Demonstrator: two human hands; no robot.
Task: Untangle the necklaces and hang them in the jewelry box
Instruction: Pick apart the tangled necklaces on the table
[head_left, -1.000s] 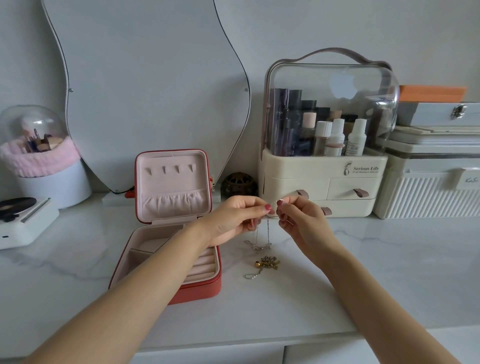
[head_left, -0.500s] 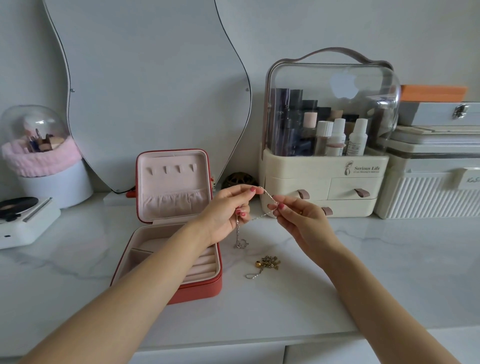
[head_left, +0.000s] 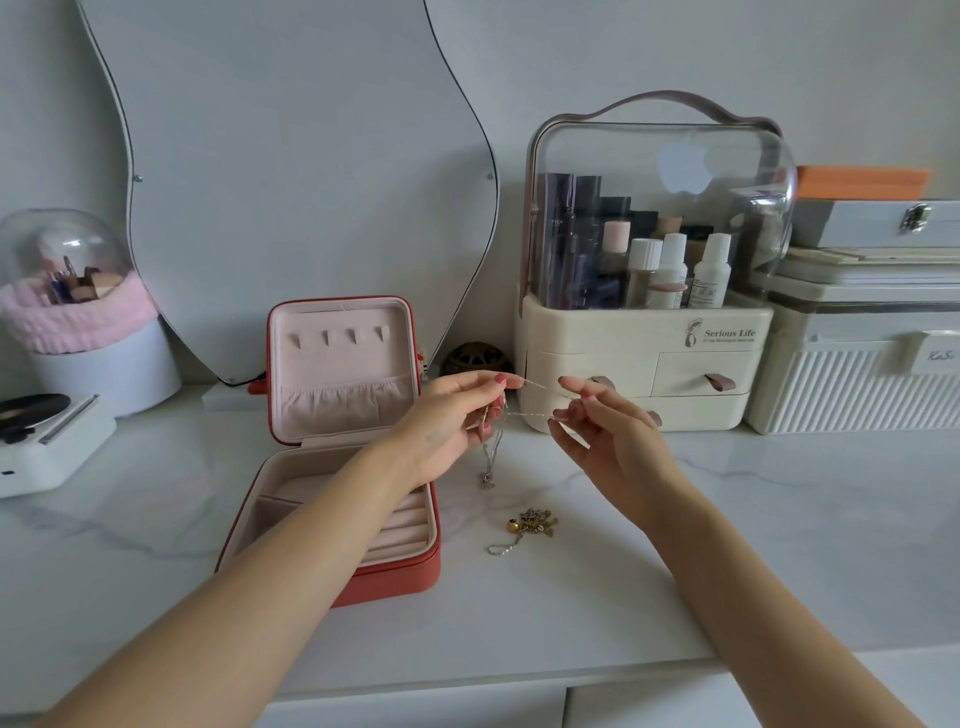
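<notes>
While both hands stretch a necklace (head_left: 491, 447), the organizer (head_left: 644, 358) reads "Serious Life".

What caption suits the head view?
Left hand and right hand stretch a thin silver chain necklace beside the open red jewelry box.

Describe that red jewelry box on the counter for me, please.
The jewelry box is a square case, coral-red outside and lined in pale pink. It stands open on the white marble counter, lid upright, showing four small hooks above a gathered pocket. Its base holds compartments and ring rolls. No necklace hangs inside; the left forearm crosses above it.
</notes>
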